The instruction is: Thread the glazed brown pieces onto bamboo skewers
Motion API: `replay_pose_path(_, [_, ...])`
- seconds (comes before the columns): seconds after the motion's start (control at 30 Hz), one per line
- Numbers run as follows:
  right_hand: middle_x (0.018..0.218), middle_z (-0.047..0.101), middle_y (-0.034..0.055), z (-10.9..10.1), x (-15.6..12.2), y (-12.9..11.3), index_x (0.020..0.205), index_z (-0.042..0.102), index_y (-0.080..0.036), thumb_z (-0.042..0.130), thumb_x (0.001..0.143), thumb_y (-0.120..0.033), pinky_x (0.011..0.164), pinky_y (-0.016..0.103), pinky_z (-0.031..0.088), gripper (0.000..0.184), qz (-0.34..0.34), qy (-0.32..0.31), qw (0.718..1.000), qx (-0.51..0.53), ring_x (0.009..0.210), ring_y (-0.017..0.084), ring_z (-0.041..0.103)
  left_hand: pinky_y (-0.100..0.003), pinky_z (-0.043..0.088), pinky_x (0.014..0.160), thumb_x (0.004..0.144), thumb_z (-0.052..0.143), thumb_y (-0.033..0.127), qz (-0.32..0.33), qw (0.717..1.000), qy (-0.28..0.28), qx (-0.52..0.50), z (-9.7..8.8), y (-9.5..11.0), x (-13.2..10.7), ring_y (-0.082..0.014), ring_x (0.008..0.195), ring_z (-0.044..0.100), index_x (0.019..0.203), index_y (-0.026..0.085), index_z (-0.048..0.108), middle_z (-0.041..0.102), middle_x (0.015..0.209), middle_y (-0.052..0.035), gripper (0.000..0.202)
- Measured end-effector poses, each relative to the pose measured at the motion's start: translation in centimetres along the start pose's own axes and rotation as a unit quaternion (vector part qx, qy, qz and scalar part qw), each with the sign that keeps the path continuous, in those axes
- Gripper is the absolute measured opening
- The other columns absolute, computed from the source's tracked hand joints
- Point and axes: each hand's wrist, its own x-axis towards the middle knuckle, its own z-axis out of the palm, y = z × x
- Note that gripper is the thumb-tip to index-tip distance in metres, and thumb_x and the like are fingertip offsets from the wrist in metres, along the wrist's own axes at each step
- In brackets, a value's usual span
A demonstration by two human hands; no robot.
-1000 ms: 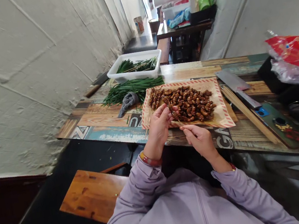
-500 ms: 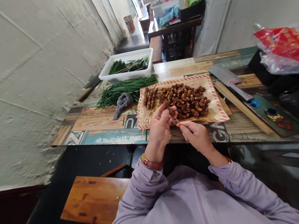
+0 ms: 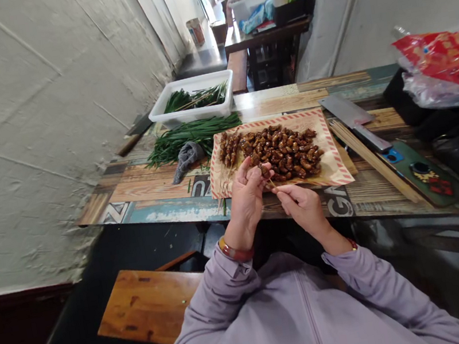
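Observation:
My left hand (image 3: 248,192) pinches a small brown glazed piece (image 3: 265,171) at the near edge of a pile of brown glazed pieces (image 3: 285,151). The pile lies on a paper sheet with a red-striped border (image 3: 338,169). My right hand (image 3: 302,207) is closed around a thin bamboo skewer (image 3: 274,184) whose tip points into the pinched piece. A few filled skewers (image 3: 228,152) rest at the left of the paper. Both hands hover over the table's near edge.
A bundle of bare bamboo skewers (image 3: 373,161) and a cleaver (image 3: 351,117) lie right of the paper. Green chives (image 3: 189,135), a grey cloth (image 3: 186,157) and a white tub (image 3: 194,97) sit to the left. A red plastic bag (image 3: 447,59) is far right; a wooden bench (image 3: 150,304) is below.
Both hands stay together at the pile's near edge, with the skewer kept against the piece. The view has shifted slightly as my head moved.

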Motion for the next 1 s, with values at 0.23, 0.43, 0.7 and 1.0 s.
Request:
replay_pose_path(0.23, [0.053,0.061,-0.0027,-0.1,0.1,-0.3,0.096,0.071,-0.017,0.05,0.091,-0.036,0.053,0.023,0.046,0.029,-0.001,-0.001,1.0,0.013,0.046,0.012,0.055,-0.029,0.05,0.078,0.073,0.076,0.027,-0.017,1.0,-0.004,0.015,0.2,0.5,-0.1,-0.0181,0.085,0.071,0.118,0.019,0.048,0.073,0.095,-0.0069,0.054])
replay_pose_path(0.43, [0.05,0.058,-0.0038,-0.2,0.1,-0.5,0.095,0.071,-0.018,0.049,0.091,-0.036,0.055,0.024,0.047,0.029,-0.002,-0.013,1.0,0.008,0.044,0.012,0.054,-0.028,0.047,0.087,0.075,0.074,0.025,0.018,1.0,0.008,0.012,0.2,1.5,0.8,-0.0165,0.092,0.069,0.11,0.018,0.054,0.072,0.098,-0.0068,0.041])
replay_pose_path(0.7, [0.049,0.056,-0.0042,-0.2,0.1,-0.4,0.095,0.071,-0.016,0.049,0.091,-0.036,0.052,0.023,0.045,0.03,0.007,-0.019,0.999,0.034,0.044,0.011,0.053,-0.028,0.048,0.081,0.079,0.069,0.039,0.009,0.999,-0.015,0.029,0.3,1.8,1.1,-0.0174,0.086,0.069,0.095,0.013,0.064,0.073,0.092,-0.009,0.031])
replay_pose_path(1.0, [0.049,0.056,-0.0042,-0.1,0.1,-0.3,0.094,0.071,-0.018,0.049,0.091,-0.035,0.052,0.024,0.045,0.028,0.001,-0.027,0.999,0.031,0.044,0.012,0.053,-0.029,0.05,0.081,0.074,0.073,0.04,0.004,0.999,-0.022,0.034,0.5,1.8,1.4,-0.0173,0.084,0.068,0.094,0.014,0.066,0.072,0.086,-0.0072,0.034])
